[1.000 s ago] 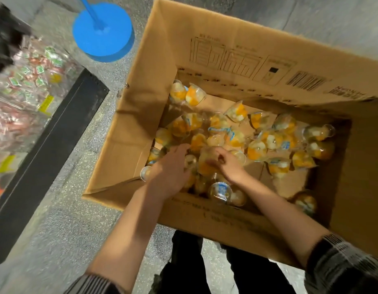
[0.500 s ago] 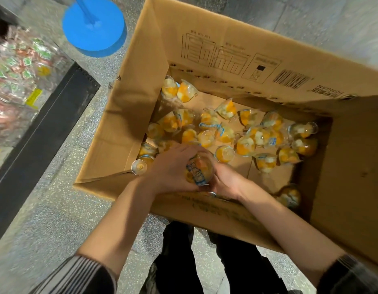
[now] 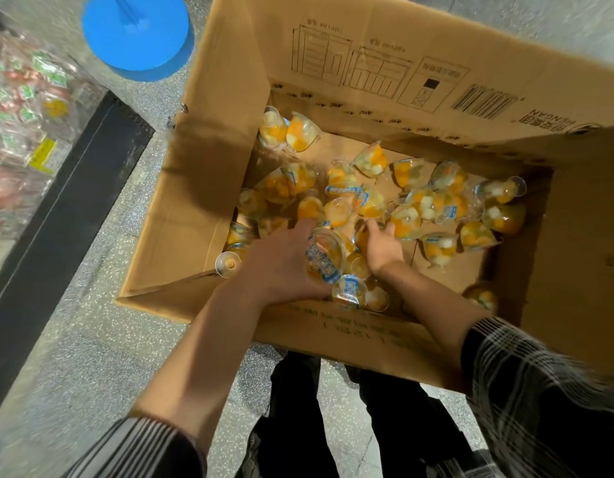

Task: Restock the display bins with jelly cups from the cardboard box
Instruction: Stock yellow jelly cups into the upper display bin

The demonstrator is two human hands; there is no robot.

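Observation:
An open cardboard box [image 3: 226, 108] stands on the floor with several clear jelly cups [image 3: 419, 201] of orange and white fruit loose on its bottom. My left hand [image 3: 281, 263] is inside the near part of the box and grips a jelly cup with a blue label [image 3: 324, 258] against its palm. Just to the right, my right hand [image 3: 381, 244] lies palm down on the pile, its fingers loosely bent over loose cups and closed on none that I can see. More cups [image 3: 353, 291] lie under both wrists by the near wall.
At the left edge a display bin [image 3: 22, 98] holds wrapped sweets, with a black base strip [image 3: 57, 208] below it. A round blue stand base [image 3: 136, 32] sits on the speckled floor beyond the box's left corner. My dark trouser legs [image 3: 298, 408] show below.
Half a second ago both hands met around the labelled cup. My left hand keeps it, while my right hand has let go and moved forward onto the pile.

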